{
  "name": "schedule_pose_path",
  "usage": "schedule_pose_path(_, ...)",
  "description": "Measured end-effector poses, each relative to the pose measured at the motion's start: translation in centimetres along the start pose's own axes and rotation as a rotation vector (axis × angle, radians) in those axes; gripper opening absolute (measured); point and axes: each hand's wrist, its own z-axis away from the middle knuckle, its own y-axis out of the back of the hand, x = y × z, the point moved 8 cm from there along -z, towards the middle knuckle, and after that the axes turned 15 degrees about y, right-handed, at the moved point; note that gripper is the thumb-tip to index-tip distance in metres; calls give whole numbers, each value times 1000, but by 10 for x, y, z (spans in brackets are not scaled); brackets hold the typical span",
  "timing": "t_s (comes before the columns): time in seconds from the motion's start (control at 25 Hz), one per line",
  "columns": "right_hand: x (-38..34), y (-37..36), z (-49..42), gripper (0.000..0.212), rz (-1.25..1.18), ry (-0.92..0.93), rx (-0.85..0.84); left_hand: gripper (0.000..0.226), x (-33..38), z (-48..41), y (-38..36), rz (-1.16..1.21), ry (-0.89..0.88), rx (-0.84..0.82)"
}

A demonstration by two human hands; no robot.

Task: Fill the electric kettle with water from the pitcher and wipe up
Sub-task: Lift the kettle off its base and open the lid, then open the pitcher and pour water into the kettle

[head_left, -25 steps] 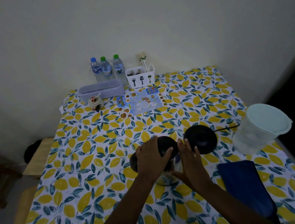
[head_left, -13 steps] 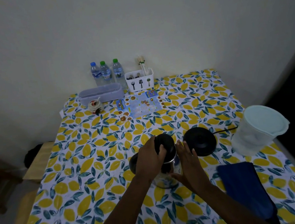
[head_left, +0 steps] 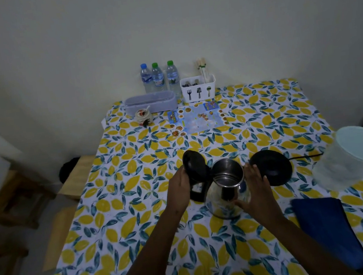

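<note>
A steel electric kettle (head_left: 227,191) stands on the lemon-print tablecloth in the middle of the table, its mouth showing. Its black lid (head_left: 195,165) is swung back to the left, upright. My left hand (head_left: 180,188) grips the lid and the black handle side. My right hand (head_left: 254,190) is pressed flat against the kettle's right wall. The kettle's round black base (head_left: 271,170) lies just to the right, its cord running right. A translucent pitcher (head_left: 351,157) with a pale lid stands at the right edge. A folded dark blue cloth (head_left: 329,231) lies in front of it.
Along the far edge stand three water bottles (head_left: 158,76), a white cutlery holder (head_left: 198,90), a grey oblong box (head_left: 150,102), a small jar (head_left: 144,117) and a printed leaflet (head_left: 197,121). Wooden stools (head_left: 74,175) sit left of the table.
The kettle's lid, shut under my left hand before, has swung up and back to the left, baring the steel inside. My right hand stays on the kettle's side.
</note>
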Motion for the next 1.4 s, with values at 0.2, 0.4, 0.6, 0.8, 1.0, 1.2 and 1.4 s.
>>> schedule_pose_path(0.2, 0, 1, 1, 109, -29, -52, 10, 32, 11, 14, 31, 38, -93, 275)
schedule_pose_path(0.4, -10, 8, 8, 99, -50, -64, 36, 33, 81, 29, 23, -351, -500, 340)
schedule_pose_path(0.6, -12, 26, 45, 90, -28, -161, 128, 38, 95, 37, -46, -507, -641, 66)
schedule_pose_path(0.8, 32, 54, 102, 88, -17, -351, 193, 43, 86, 48, -144, -590, -653, -256)
schedule_pose_path(1.0, 100, 89, 146, 84, 1, -502, 272, 48, 98, 59, -232, -661, -709, -384)
schedule_pose_path(1.2, 174, 142, 181, 66, -3, -559, 451, 48, 129, 67, -324, -681, -704, -471)
schedule_pose_path(1.4, 259, 189, 189, 54, -23, -600, 523, 50, 160, 65, -400, -736, -761, -476)
